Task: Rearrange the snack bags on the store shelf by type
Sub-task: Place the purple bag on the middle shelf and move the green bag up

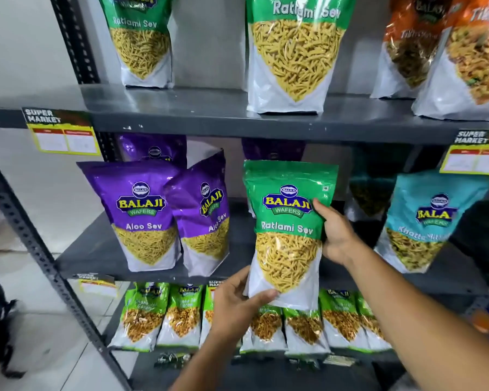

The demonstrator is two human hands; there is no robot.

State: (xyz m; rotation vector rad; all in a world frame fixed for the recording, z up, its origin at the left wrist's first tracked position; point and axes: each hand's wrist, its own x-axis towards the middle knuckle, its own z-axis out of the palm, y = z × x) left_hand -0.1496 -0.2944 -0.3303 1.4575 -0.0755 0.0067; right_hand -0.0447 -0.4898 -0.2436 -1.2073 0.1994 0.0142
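both hands on the green ratlami sev bag

i see my left hand (239,301) reaching up from six o'clock, fingers and thumb pinching the white bottom corner of the ratlami sev bag (288,232). my right hand (336,232) comes in from four o'clock, thumb on the front, clasping its right edge. the bag is upright, held in front of the middle shelf (96,249), with purple aloo sev bags (141,215) at its nine o'clock and a teal bag (426,218) at three.

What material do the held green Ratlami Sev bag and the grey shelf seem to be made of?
Green Ratlami Sev bag: likely glossy plastic film; it shows glare and a clear window onto the sev. Grey shelf: probably painted metal with a smooth, dull sheen; its upright has punched holes.
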